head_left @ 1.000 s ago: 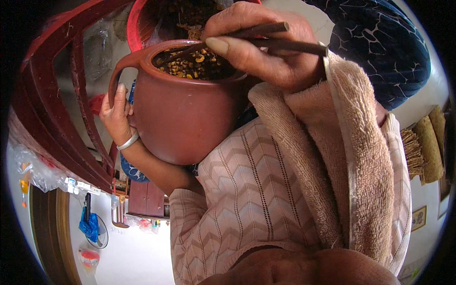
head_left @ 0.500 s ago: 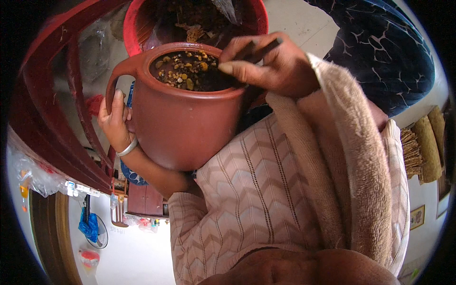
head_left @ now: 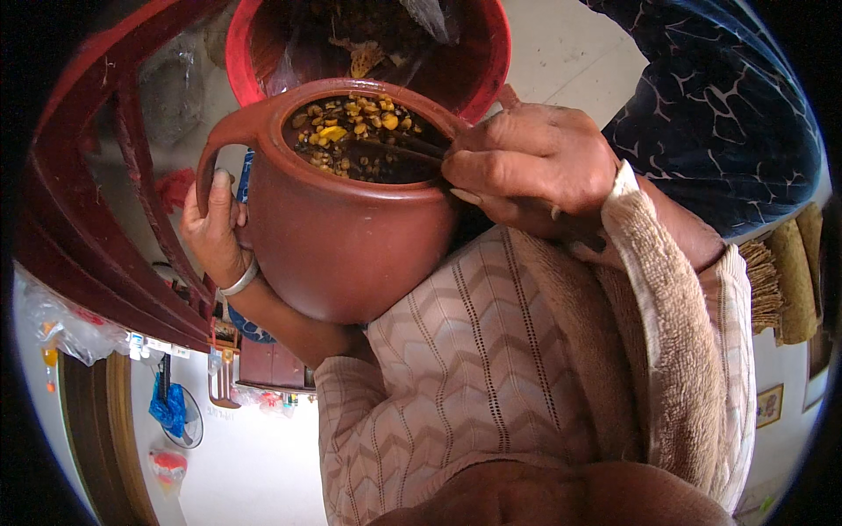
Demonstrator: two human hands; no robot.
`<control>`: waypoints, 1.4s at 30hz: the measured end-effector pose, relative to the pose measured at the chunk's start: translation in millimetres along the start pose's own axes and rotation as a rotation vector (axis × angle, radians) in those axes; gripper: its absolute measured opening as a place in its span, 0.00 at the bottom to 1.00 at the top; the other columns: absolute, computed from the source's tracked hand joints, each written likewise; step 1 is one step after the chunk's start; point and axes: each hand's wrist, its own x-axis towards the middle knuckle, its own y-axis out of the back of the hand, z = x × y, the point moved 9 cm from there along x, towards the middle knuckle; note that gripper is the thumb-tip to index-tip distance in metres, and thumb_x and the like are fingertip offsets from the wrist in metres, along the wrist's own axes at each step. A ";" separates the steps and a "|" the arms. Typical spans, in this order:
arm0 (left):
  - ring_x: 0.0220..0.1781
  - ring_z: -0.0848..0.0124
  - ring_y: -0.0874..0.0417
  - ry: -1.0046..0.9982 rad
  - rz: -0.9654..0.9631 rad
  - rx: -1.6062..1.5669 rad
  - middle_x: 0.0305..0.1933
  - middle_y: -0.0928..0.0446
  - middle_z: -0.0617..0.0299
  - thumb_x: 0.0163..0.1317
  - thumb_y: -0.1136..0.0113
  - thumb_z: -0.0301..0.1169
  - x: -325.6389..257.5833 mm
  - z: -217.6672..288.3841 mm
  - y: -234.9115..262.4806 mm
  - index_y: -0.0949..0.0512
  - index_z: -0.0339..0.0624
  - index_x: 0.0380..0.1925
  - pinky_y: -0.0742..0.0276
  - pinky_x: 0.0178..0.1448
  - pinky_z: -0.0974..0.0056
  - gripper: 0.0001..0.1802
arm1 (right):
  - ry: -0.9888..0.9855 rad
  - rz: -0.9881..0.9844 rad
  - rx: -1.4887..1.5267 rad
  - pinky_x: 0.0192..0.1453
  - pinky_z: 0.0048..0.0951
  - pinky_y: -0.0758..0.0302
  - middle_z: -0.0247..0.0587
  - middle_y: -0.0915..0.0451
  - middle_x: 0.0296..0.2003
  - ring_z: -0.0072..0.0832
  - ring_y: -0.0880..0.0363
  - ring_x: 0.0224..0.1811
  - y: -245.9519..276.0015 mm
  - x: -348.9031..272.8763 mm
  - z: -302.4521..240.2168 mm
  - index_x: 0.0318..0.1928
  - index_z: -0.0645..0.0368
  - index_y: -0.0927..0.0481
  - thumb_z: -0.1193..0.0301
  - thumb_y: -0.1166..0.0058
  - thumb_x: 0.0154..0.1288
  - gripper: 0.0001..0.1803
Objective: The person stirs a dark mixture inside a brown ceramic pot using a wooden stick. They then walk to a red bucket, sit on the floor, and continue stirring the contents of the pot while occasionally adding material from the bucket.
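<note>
A brown clay pot leans against my body with its mouth turned up. In it lie yellow and brown pieces, seemingly herbs or seeds, in dark liquid. My left hand is closed round the pot's loop handle on the left, while my forearm supports its underside. At the right rim, my right hand is closed on dark thin sticks that look like chopsticks. Their far ends reach among the pieces inside the pot. Fingers partly hide the sticks' upper part.
Behind the pot stands a red bucket holding dark scraps and clear plastic. A dark red wooden frame curves along the left. Dark blue patterned cloth is at the upper right. A beige towel hangs by my right arm.
My right hand has turned over and moved slightly right and down, and the sticks now dip into the pot. The pot has tilted slightly; my left hand keeps its hold.
</note>
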 end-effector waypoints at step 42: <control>0.19 0.85 0.39 -0.024 0.012 0.042 0.21 0.32 0.73 0.63 0.35 0.31 0.3 -5.1 9.2 0.20 0.36 0.42 0.47 0.22 0.74 0.12 | -0.432 0.042 0.419 0.38 0.26 0.22 0.40 0.18 0.31 0.26 0.19 0.34 20.7 21.2 26.1 0.38 0.64 0.18 0.72 0.42 0.65 0.08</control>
